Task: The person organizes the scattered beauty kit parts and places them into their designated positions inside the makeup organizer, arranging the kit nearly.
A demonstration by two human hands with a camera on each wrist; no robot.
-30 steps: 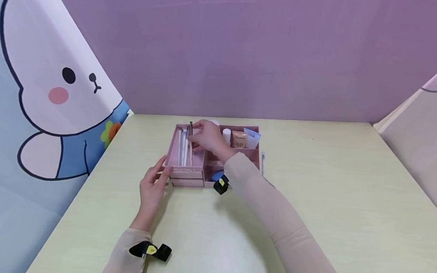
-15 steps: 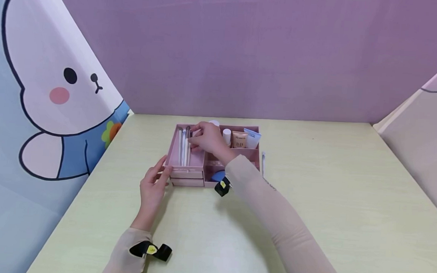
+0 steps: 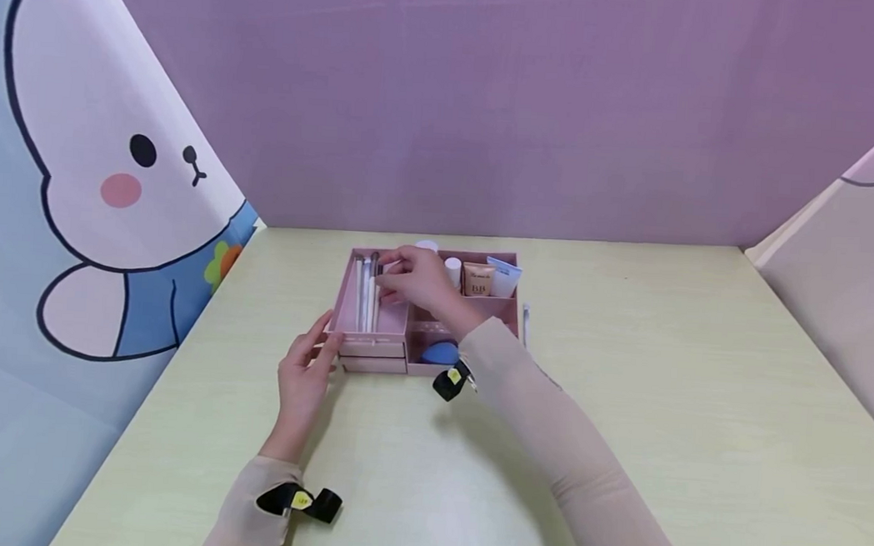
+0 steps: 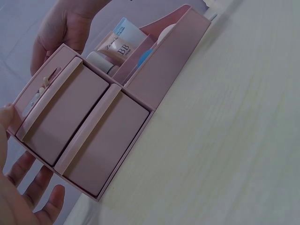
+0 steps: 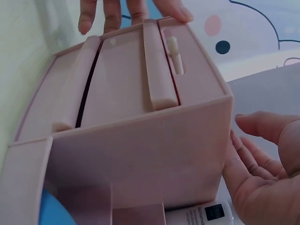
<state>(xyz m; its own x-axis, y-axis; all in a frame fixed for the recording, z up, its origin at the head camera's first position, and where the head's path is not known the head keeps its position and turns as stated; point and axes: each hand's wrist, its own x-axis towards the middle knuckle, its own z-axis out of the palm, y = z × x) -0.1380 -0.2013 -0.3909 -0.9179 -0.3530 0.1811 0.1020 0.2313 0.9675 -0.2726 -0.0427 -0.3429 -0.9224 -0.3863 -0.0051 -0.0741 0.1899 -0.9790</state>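
A pink desk organizer with two drawers stands on the table. Slim makeup brushes, several of them, lie side by side in its left top tray. Over that tray is my right hand, fingers bent loosely beside the brushes' dark ends; in the right wrist view, its thumb is apart from the fingers and no object shows between them. My left hand rests at the organizer's front left corner, thumb at the edge and fingers spread along the side.
The right compartments hold a BB cream tube, a light blue tube, a white-capped bottle and a blue sponge-like piece. A thin pale stick lies right of the organizer. A purple backdrop rises behind the table.
The brush that my right hand pinched and tilted upright has come down among the others in the tray. My right forearm has shifted slightly, uncovering more blue; my left hand stays put.
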